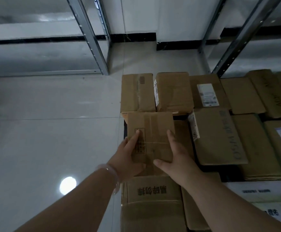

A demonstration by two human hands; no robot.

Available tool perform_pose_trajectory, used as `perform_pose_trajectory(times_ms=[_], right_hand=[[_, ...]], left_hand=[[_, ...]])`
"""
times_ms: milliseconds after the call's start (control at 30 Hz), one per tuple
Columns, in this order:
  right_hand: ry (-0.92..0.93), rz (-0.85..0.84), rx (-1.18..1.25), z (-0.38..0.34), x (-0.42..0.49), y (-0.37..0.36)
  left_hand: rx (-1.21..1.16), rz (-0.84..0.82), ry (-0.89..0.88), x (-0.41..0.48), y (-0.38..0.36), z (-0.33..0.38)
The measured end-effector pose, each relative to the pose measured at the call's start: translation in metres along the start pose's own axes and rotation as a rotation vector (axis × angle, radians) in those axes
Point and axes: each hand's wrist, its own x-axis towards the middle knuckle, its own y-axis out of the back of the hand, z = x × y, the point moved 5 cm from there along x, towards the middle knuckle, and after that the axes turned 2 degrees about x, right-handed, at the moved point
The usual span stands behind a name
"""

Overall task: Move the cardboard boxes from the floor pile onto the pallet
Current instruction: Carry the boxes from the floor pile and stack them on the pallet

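Holding the box (pixel 150 131) in both grips, over the left edge of the stack, between the far row (pixel 138 92) and the near printed box (pixel 153 198). I can't tell whether it's touching anything below.

Left grip (pixel 129 149): one digit lies on the top face, the rest go round the left side out of sight. Right grip (pixel 178 153): thumb along the near edge, fingers laid up the right side. Both are clamped on the box, not spread.

My read on handling: it's small, so probably light. Cardboard should be stiff at edges and corners, softer mid-panel. The tape strips on top look slick, so I'd keep the pads off them. Best hold is on opposite side walls near the corners, roughly as now. The pallet is hidden under boxes, and the floor (pixel 52 131) is glossy tile.
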Motion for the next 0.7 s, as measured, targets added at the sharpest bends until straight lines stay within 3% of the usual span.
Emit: perform_pose_trajectory(times_ms=[467, 700], right_hand=[[-0.024, -0.057, -0.018, 0.016, 0.046, -0.027], [0.035, 0.11, -0.088, 0.023, 0.007, 0.004]], left_hand=[[-0.018, -0.043, 0.002, 0.044, -0.001, -0.043], [0.238, 0.057, 0.08, 0.032, 0.003, -0.022]])
